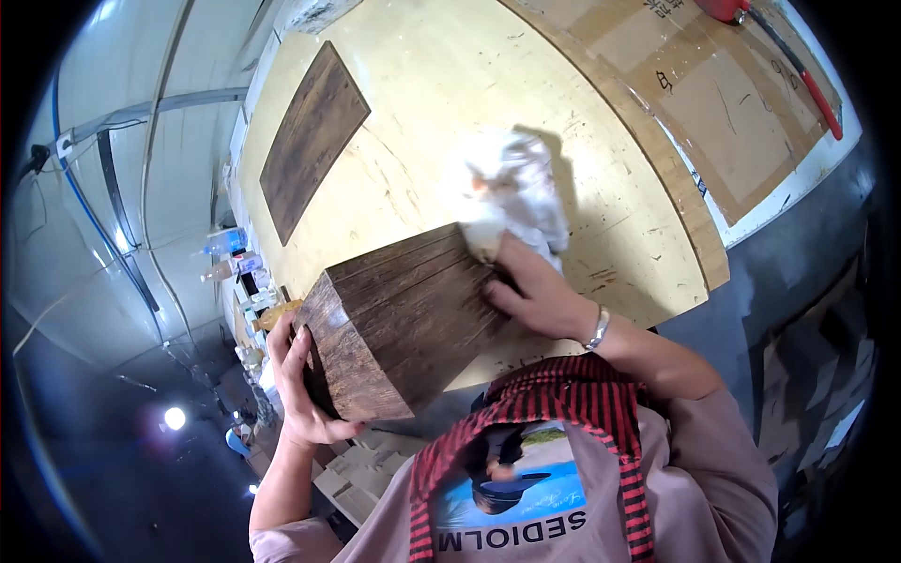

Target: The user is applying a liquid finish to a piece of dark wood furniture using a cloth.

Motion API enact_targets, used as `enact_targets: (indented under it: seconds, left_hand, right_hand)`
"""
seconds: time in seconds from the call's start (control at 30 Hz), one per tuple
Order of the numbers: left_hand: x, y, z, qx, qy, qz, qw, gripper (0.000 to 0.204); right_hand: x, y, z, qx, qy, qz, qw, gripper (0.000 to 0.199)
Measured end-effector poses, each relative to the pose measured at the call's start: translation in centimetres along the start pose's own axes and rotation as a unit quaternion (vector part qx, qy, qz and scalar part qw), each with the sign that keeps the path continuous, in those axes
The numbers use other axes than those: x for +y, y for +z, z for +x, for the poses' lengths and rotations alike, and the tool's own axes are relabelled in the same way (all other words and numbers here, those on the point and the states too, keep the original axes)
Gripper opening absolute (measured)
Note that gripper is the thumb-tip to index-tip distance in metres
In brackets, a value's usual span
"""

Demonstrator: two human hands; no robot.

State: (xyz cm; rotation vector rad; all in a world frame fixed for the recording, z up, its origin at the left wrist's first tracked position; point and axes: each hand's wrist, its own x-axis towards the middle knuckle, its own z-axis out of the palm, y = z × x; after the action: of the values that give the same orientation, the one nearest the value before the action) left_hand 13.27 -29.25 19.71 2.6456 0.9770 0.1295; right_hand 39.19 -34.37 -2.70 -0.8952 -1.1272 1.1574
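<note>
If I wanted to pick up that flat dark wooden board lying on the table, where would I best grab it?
Judging by its pose, take the dark board by its long edges, near the middle. It lies flat on the pale tabletop, thin and oblong, with bare table all around, so coming from above and pinching across its narrow width should work best.

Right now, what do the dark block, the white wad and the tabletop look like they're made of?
Dark block: seemingly wood, dark brown stain, matte; grain lines run along the top, rougher end face. White wad under the right hand: soft cloth or paper, crumpled folds; can't tell which. Tabletop: pale plywood or board, unfinished-looking, scuffed and scratched. Left hand grips the block's end.
</note>
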Motion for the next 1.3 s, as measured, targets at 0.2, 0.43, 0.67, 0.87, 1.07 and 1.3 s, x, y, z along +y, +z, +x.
enact_targets:
  seconds: [0.2, 0.43, 0.67, 0.87, 1.07, 1.3]
  left_hand:
    - [-1.2, 0.1, -0.4, 0.015, -0.02, -0.01, 1.0, 0.115]
    - [-2.0, -0.3, -0.2, -0.018, -0.013, -0.035, 0.999, 0.127]
    - [-1.4, -0.1, -0.3, 0.006, -0.01, -0.024, 1.0, 0.125]
    - [-1.5, 0.6, -0.4, 0.03, -0.036, -0.036, 0.998, 0.121]
    - [-1.9, 0.3, -0.1, 0.009, -0.024, -0.02, 0.999, 0.123]
    - [-1.0, 0.5, 0.0, 0.031, -0.06, -0.027, 0.997, 0.128]
  right_hand:
    - [-6.1, 2.3, 1.0, -0.075, -0.221, 0.04, 0.972, 0.067]
    - [-2.7, -0.3, -3.2, -0.098, -0.051, -0.061, 0.992, 0.071]
    - [1.8, 1.0, -6.6, -0.012, 0.014, -0.042, 0.999, 0.038]
    - [-3.5, 0.5, -5.1, 0.014, -0.16, -0.105, 0.981, 0.032]
    - [2.3, -0.6, -7.6, 0.038, 0.097, -0.214, 0.971, 0.031]
    - [1.7, -0.7, -6.5, 0.085, 0.039, -0.162, 0.982, 0.031]
